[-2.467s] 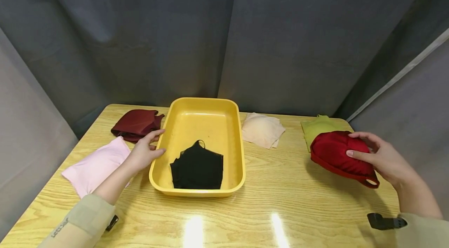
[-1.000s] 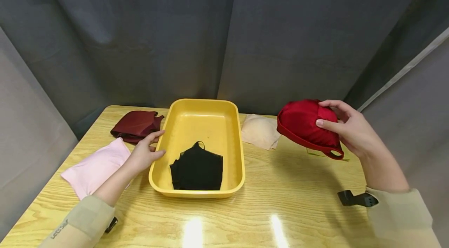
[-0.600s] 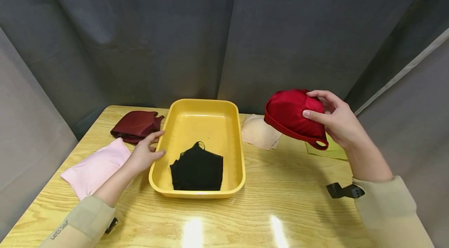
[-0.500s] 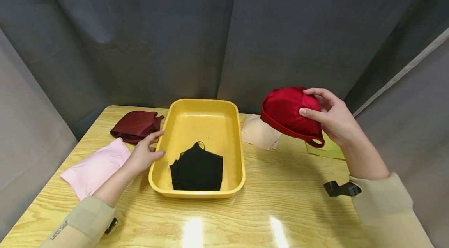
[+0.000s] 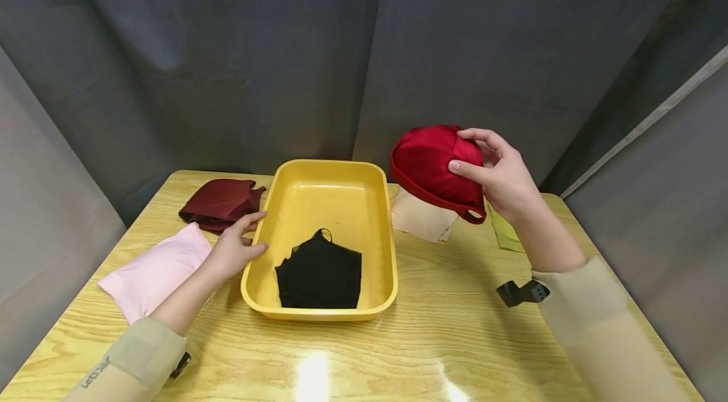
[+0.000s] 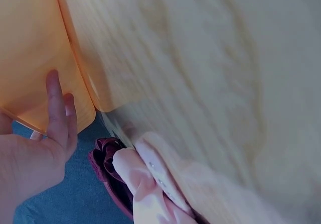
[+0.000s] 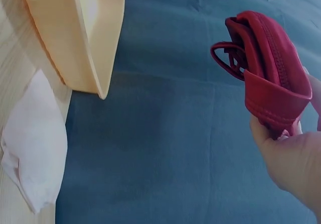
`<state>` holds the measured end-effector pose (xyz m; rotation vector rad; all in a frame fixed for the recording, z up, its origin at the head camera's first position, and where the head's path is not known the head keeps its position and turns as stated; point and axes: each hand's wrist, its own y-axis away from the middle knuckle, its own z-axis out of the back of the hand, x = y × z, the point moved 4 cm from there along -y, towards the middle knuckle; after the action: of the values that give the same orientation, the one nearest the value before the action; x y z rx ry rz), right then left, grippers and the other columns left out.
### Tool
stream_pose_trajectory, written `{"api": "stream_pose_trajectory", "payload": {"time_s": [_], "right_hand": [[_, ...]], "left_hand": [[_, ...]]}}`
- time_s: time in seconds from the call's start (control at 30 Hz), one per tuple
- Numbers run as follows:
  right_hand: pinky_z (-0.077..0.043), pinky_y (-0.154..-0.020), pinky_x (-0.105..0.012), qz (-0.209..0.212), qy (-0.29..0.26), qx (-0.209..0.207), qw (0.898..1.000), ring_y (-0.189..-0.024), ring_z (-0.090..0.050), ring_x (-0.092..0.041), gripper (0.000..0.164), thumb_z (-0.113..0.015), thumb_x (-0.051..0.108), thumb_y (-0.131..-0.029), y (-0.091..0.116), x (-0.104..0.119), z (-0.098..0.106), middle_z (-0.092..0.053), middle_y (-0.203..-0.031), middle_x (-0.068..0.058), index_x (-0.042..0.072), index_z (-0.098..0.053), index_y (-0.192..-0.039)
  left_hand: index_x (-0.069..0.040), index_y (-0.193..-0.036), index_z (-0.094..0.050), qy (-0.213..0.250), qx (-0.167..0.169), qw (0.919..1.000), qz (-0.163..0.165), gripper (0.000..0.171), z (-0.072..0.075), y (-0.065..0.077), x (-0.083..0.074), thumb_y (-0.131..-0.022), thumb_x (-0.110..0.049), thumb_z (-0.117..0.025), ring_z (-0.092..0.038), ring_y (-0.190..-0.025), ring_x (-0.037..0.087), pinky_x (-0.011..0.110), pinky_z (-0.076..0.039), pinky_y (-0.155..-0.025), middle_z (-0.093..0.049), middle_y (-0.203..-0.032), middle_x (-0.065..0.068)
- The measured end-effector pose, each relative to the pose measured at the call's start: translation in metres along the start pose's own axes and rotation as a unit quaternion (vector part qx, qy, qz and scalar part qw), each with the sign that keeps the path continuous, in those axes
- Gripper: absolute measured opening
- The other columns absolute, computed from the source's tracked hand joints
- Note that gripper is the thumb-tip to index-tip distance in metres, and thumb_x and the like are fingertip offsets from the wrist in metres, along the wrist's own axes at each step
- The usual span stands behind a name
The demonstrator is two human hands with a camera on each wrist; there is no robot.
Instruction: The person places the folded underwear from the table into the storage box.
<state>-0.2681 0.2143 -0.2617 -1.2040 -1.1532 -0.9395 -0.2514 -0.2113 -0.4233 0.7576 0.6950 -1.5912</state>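
Head: in yellow tray (image 5: pixel 335 203), black garment (image 5: pixel 320 272); remaining on tabletop (image 5: pixel 443 320), maroon garment (image 5: pixel 218 201), pink one (image 5: pixel 159 269), beige one (image 5: pixel 421 219), green one (image 5: pixel 505 229).
Left wrist: left hand (image 6: pixel 36 158), fingers straight at tray side.
Right wrist: right hand (image 7: pixel 298 161), fingers pinching red garment (image 7: pixel 273 68) aloft, outside tray.

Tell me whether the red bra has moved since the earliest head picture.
Yes: in the head view, the red bra has moved left and up, nearer the yellow tray.

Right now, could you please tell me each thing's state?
Tray: upright, on the table
Red garment: held aloft
Black garment: inside the tray
Maroon garment: folded, on table
Pink garment: lying on table
Beige garment: lying on table
Green garment: on table, partly hidden
Right hand: gripping the red garment
Left hand: at the tray's rim
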Motion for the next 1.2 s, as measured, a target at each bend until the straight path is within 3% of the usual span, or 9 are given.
{"api": "stream_pose_trajectory", "payload": {"time_s": [0.47,1.2], "right_hand": [[-0.056,-0.072,-0.029,0.009,-0.047,-0.002,0.999,-0.1,-0.057,-0.02,0.046,-0.072,0.002,-0.08,-0.029,-0.017,-0.035,-0.053,-0.115,-0.005,0.013,-0.054,-0.122],[-0.055,-0.08,-0.03,-0.011,-0.011,0.008,1.0,-0.112,-0.049,-0.026,0.049,-0.074,0.007,-0.079,-0.057,-0.068,-0.081,-0.051,-0.13,-0.007,0.017,-0.055,-0.123]], "left_hand": [[-0.01,-0.144,-0.037,0.004,-0.003,1.0,-0.003,0.063,-0.001,0.002,0.001,-0.086,-0.009,-0.064,-0.059,-0.101,0.039,0.04,-0.054,-0.077,-0.045,-0.13,0.028],[-0.01,-0.144,-0.037,0.005,0.003,1.0,0.0,0.064,-0.002,0.001,0.0,-0.086,-0.007,-0.064,-0.06,-0.101,0.04,0.041,-0.054,-0.077,-0.045,-0.132,0.028]]}}
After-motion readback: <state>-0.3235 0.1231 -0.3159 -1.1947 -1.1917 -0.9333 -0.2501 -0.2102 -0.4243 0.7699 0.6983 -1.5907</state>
